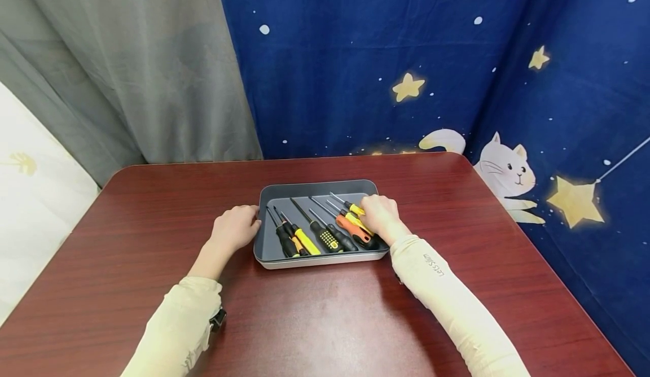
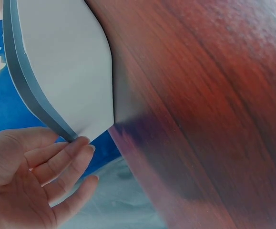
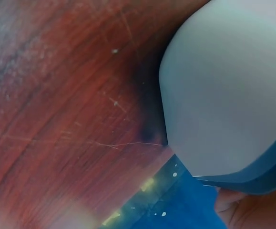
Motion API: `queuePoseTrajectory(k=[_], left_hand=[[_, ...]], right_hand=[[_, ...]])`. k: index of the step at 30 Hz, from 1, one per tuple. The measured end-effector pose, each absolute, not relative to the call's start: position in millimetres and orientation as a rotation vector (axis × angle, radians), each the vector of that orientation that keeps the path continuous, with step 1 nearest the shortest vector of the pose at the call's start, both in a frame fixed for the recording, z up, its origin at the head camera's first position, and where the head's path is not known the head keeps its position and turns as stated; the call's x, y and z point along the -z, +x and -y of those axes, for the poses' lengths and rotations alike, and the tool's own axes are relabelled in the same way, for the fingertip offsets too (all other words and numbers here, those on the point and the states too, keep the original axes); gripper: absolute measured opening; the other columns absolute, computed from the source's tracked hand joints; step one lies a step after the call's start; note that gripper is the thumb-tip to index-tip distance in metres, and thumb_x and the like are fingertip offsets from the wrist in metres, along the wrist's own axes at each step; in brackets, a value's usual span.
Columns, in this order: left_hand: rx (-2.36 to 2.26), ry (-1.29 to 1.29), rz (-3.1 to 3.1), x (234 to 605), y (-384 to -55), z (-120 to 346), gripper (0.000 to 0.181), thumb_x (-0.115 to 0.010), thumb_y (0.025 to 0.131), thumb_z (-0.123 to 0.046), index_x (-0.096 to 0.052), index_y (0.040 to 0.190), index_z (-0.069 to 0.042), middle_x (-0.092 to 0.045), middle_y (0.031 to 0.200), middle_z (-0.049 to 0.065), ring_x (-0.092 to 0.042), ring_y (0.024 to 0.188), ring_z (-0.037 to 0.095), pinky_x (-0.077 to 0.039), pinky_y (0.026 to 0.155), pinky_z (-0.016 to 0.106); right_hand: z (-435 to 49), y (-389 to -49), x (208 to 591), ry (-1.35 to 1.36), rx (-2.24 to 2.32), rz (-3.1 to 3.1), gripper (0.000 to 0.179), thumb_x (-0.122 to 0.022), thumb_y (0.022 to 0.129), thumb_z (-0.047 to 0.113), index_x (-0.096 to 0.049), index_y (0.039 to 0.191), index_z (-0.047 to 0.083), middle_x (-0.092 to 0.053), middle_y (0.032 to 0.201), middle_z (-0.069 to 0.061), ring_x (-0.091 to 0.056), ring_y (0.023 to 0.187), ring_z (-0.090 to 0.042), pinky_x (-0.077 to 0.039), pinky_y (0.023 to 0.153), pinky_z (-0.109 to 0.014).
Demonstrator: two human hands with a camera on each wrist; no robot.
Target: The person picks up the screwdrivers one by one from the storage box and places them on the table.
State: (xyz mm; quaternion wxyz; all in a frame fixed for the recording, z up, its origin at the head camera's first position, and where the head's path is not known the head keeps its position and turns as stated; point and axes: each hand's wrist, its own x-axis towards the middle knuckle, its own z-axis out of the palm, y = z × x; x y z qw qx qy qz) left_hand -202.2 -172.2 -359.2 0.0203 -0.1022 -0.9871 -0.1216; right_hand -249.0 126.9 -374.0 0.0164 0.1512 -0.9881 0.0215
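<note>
Left hand [image 1: 235, 227] and right hand [image 1: 380, 214] held a loaded tray [image 1: 304, 191] by its two ends

The step in hand looked like handling the tray from both sides at once, holding or positioning it, with its screwdrivers [image 1: 341, 237] left lying inside. At the tray's left end, the left hand pinched the rim between thumb and fingertips, the remaining fingers loosely bent. At the tray's right end, the right hand was curled over the rim, apparently gripping it, though its fingertips were mostly hidden. The tray itself rested on the table [image 1: 304, 320]. The next move seemed to call for matched pressure on both ends and a level tray, since loose round shafts could roll or slide.

The tray was a shallow rectangle with rounded corners, dark grey and matt within, pale and smooth outside; whether metal or plastic could not be told. Across its floor the screwdrivers lay slantwise, thin shafts toward the tray's far side and chunky handles toward its near side. Near the tray's middle lay a thick black handle [image 1: 327, 238] with yellow studs; left of it, within the tray, a glossy yellow handle [image 1: 307, 241]; right of it, a smooth orange handle [image 1: 352, 228]. Beneath the tray the table showed reddish-brown wood grain with a sheen; beyond the tray hung a softly folded grey curtain [image 1: 167, 72] and a starry blue curtain [image 1: 330, 72]
</note>
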Motion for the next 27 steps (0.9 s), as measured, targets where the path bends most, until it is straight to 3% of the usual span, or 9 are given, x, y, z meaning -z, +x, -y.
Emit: queuePoseTrajectory(k=[27], left_hand=[[0.373,-0.309,3.071,358.0,-201.9,172.4,0.029,-0.056,0.083,-0.013,-0.060,0.108,-0.001,-0.060,0.096,0.018,-0.057,0.078,0.036,-0.044,0.061,0.051]], right_hand=[[-126.5,-247.3,376.8,0.455,-0.063,3.022,0.026,-0.062,0.075,0.018,-0.048,0.054,0.014,-0.047,0.057,-0.001,-0.050,0.056,-0.021,-0.039,0.046,-0.039]])
